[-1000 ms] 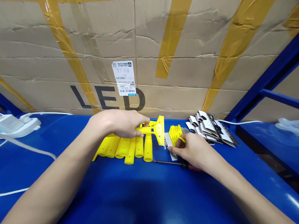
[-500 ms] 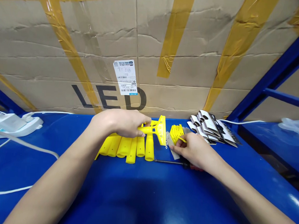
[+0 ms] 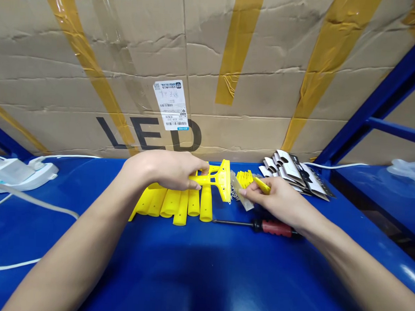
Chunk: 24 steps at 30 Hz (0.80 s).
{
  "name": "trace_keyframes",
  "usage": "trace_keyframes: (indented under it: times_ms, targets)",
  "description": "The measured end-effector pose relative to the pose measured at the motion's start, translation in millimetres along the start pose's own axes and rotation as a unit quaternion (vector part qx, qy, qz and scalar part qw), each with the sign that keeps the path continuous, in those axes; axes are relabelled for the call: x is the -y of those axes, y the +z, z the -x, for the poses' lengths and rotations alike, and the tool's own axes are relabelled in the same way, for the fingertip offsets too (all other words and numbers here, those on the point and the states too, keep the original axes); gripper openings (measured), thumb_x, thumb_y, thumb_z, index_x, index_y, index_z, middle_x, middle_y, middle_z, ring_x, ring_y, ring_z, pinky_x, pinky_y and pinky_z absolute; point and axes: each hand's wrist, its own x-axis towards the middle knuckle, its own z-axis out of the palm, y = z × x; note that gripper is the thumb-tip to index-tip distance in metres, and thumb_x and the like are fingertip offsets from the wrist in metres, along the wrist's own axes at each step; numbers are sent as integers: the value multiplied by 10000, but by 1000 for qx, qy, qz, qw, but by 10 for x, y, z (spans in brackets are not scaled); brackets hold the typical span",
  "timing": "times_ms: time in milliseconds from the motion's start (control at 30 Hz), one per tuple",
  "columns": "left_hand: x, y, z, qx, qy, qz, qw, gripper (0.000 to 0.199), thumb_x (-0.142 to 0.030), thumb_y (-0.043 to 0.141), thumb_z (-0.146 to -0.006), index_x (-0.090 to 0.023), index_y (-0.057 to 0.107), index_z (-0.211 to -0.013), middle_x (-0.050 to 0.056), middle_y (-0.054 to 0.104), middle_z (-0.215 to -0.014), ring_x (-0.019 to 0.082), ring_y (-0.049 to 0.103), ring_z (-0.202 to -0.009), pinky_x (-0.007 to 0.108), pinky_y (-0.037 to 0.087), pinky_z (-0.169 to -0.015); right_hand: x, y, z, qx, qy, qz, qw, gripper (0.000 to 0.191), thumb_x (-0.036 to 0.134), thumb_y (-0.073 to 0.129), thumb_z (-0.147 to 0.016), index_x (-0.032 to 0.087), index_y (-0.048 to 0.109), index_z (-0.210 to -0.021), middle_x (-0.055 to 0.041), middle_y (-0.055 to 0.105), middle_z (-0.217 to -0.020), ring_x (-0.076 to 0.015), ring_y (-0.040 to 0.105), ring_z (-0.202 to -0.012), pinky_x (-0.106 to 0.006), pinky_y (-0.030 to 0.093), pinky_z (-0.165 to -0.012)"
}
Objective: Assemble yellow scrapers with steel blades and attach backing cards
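Observation:
My left hand (image 3: 170,170) is closed round the handle of a yellow scraper (image 3: 222,180), whose wide head points right. Several yellow tubular handles (image 3: 180,207) lie side by side under and in front of that hand. Between the fingers of my right hand (image 3: 278,196) is a small yellow plastic piece (image 3: 262,185). A flat grey blade (image 3: 247,205) is at its fingertips; whether they grip it too I cannot tell. Just beyond sits a pile of similar yellow pieces (image 3: 244,177), with small screws (image 3: 233,194) beside the scraper head.
A screwdriver (image 3: 276,228) with a red and black handle lies below my right hand. Folded black-and-white cards (image 3: 297,174) are stacked at the back right. A white power strip (image 3: 42,174) with cables is on the left. A large cardboard box (image 3: 208,141) stands behind the blue surface (image 3: 187,270).
My right hand has risen slightly away from the screwdriver, uncovering its handle. The yellow piece in its fingers shows more fully, and the blade has shifted a little. My left hand stays nearly still.

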Motion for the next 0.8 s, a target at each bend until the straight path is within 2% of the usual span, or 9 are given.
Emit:
trace_keyframes:
  times_ms: [133, 233, 333, 433, 533, 667, 733, 800]
  targets:
    - [-32, -18, 15, 5, -2, 3, 1000, 523, -468, 502, -928, -256, 519, -1406, 123, 576, -1453, 301, 593, -1225, 408, 470, -966, -13, -41, 31, 16, 61, -177, 982, 415, 558, 760, -730, 202, 547, -718, 100, 319, -505, -62, 187, -453, -243, 113, -439]
    - [-34, -16, 14, 6, -3, -2, 1000, 501, -461, 497, -930, -259, 532, -1387, 121, 602, -1417, 301, 612, -1185, 405, 478, -937, -1, -69, 51, 44, 86, -271, 958, 380, 495, 764, -744, 220, 503, -731, 131, 275, -421, -54, 117, -414, -242, 89, -429]
    - [-31, -7, 7, 7, -4, -5, 1000, 480, -467, 493, -933, -266, 545, -1367, 117, 600, -1418, 301, 612, -1181, 398, 481, -924, 27, -88, 63, 54, 76, -305, 948, 324, 411, 662, -814, 226, 465, -637, 112, 268, -333, -64, 109, -399, -257, 159, -436]
    - [-51, -2, 1, 9, 1, -7, 1000, 484, -456, 492, -939, -267, 535, -1382, 111, 600, -1422, 293, 609, -1192, 389, 481, -935, 37, -85, 61, 28, 61, -319, 945, 289, 367, 603, -804, 231, 464, -591, 98, 264, -317, -74, 136, -401, -270, 223, -455]
    - [-86, -1, 2, 7, 7, -11, 1000, 522, -445, 492, -947, -263, 493, -1436, 104, 590, -1439, 284, 591, -1231, 384, 467, -977, 15, -61, 48, 3, 41, -337, 941, 257, 366, 667, -780, 214, 519, -636, 110, 272, -337, -59, 128, -395, -263, 195, -449]
    - [-101, -5, 8, 5, -2, -14, 1000, 533, -484, 493, -946, -291, 492, -1444, 99, 610, -1416, 283, 612, -1199, 378, 480, -949, -5, -21, 46, 0, 18, -350, 937, 383, 436, 809, -738, 191, 522, -671, 114, 326, -420, -35, 170, -419, -240, 151, -449]
    - [-98, -8, 11, 6, -1, -10, 1000, 502, -487, 503, -940, -301, 530, -1406, 97, 654, -1348, 278, 643, -1133, 368, 494, -904, 4, 1, 57, -13, 21, -338, 941, 391, 435, 858, -683, 173, 602, -820, 98, 433, -519, -26, 217, -438, -223, 138, -447]
    - [-99, -12, 13, 7, -2, -6, 1000, 470, -482, 507, -938, -304, 560, -1370, 95, 686, -1284, 271, 660, -1081, 359, 500, -870, 22, 28, 72, -30, 27, -321, 946, 556, 412, 887, -635, 198, 625, -1076, 92, 504, -612, -28, 255, -453, -208, 143, -443]
